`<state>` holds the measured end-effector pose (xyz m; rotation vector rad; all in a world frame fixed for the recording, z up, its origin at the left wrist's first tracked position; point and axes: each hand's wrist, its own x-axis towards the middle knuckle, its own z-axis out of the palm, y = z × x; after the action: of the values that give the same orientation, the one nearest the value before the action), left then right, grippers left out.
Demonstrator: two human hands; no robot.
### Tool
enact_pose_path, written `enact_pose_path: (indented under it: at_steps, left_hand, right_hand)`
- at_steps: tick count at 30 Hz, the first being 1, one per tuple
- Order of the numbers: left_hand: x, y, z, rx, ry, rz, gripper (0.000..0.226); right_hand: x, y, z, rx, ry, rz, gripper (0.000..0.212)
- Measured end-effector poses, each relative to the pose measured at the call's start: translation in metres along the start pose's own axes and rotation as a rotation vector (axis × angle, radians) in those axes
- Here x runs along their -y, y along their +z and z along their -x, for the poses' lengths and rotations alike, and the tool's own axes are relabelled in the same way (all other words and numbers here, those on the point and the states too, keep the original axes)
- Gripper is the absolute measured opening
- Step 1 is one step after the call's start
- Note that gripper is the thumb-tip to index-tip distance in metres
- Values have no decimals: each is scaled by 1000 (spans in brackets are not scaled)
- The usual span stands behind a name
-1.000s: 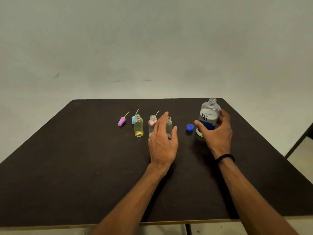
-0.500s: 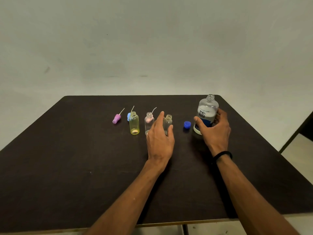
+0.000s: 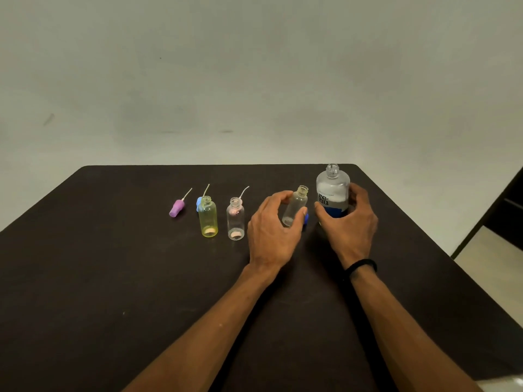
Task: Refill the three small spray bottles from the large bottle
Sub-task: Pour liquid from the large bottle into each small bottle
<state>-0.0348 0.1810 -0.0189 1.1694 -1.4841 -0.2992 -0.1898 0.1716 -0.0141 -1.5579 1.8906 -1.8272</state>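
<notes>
Three small uncapped bottles are on the dark table (image 3: 113, 278): a yellow one (image 3: 208, 219), a clear one with a pinkish bottom (image 3: 235, 219), and a clear one (image 3: 294, 206) tilted to the right in my left hand (image 3: 273, 230). My right hand (image 3: 349, 222) is wrapped around the large open bottle (image 3: 332, 190) with a blue and white label, close beside the tilted bottle. A blue cap (image 3: 305, 217) peeks out behind my left fingers.
A purple spray top (image 3: 177, 207) with a thin tube lies at the left. A blue spray top (image 3: 199, 203) sits behind the yellow bottle, and a pink one's tube (image 3: 244, 190) shows behind the middle bottle. The table's far edge runs just behind the large bottle.
My left hand has closed on the rightmost small bottle, shifted it right and tilted it toward the large bottle. My right hand has stayed on the large bottle.
</notes>
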Motion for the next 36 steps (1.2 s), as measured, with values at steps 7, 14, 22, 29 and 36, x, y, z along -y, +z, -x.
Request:
enact_pose_path:
  at_steps: [7, 14, 22, 29, 36]
  left_hand:
    - [11, 12, -9, -28, -67, 83, 37]
    - [9, 10, -8, -10, -73, 70, 39]
    - [11, 9, -8, -11, -85, 128, 40]
    - [14, 9, -10, 22, -155, 260, 38]
    - [15, 9, -12, 16, -172, 257, 40]
  right_hand:
    - [-11, 12, -17, -18, -102, 50, 75]
    - [-17, 14, -19, 51, -156, 63, 76]
    - [-18, 15, -20, 82, -164, 81, 82]
    - [-16, 15, -19, 82, -157, 85, 80]
    - [-15, 14, -19, 114, -177, 111, 82]
